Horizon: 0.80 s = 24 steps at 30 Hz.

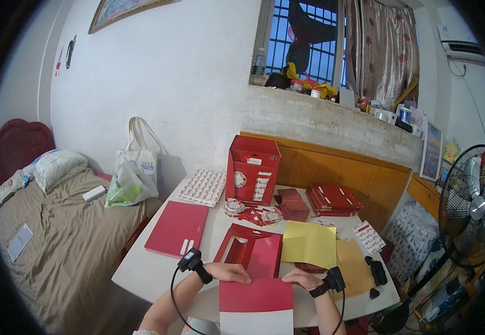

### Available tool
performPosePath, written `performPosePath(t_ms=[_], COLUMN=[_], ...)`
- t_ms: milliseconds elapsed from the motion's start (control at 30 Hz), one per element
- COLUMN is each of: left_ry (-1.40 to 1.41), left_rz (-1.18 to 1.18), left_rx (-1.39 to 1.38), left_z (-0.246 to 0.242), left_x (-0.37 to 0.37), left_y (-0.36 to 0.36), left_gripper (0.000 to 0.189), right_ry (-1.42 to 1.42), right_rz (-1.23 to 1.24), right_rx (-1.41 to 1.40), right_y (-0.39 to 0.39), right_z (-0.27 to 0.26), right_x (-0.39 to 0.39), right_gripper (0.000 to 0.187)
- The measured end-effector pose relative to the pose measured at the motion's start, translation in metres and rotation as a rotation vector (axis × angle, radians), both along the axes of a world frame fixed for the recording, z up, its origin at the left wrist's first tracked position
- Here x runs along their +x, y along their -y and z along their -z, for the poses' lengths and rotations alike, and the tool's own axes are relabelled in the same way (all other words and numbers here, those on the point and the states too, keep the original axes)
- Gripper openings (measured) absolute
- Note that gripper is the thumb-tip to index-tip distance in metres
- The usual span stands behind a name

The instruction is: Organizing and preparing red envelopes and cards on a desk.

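My left hand [230,273] and my right hand [303,278] pinch the top corners of a red-and-white sheet [255,296] at the table's near edge. Red fills its upper part and white its lower part. Just beyond lies a red flat window box [230,240] with a cut-out and a hang hole, and a plain red-pink panel [263,254] rests on it. To the right of these, near my right hand, is a yellow sheet [309,243]. A stack of red folders [177,228] lies to the left, beyond my left hand.
On the white table [142,272] stand a red display box [253,167], patterned sheets [204,186], red card stacks [334,199], banded red pieces [293,204], round tags [234,207] and a brown envelope [355,268]. A black fan [477,207] stands right; a bed [70,234] is left.
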<state>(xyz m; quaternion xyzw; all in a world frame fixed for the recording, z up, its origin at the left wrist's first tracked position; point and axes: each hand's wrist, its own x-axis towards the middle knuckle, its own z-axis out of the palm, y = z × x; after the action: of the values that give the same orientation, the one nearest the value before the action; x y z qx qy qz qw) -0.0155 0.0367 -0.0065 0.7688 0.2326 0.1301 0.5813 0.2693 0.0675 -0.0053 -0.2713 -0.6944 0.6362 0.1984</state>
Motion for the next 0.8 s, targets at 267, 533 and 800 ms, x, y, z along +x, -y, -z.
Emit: performPosePath(t_ms=[267,533,800], left_ry=[-0.101,-0.08,-0.05], left_rz=[-0.01,0.157,0.134], left_rx=[-0.014,-0.04,-0.022], left_z=[0.006,0.012,0.011], left_x=[0.007,0.012,0.016], left_y=[0.002,-0.002,0.003], left_gripper=[0.031,0.034,0.038], right_ry=[0.085,0.181,0.199], right_rz=[-0.342,-0.415,-0.459], right_rx=[-0.003,0.013,-0.009], right_y=[0.004,0.017,0.01], right_z=[0.002,0.001,0.007], right_x=[-0.017,-0.031,-0.03], right_gripper=[0.023,0.029,0.031])
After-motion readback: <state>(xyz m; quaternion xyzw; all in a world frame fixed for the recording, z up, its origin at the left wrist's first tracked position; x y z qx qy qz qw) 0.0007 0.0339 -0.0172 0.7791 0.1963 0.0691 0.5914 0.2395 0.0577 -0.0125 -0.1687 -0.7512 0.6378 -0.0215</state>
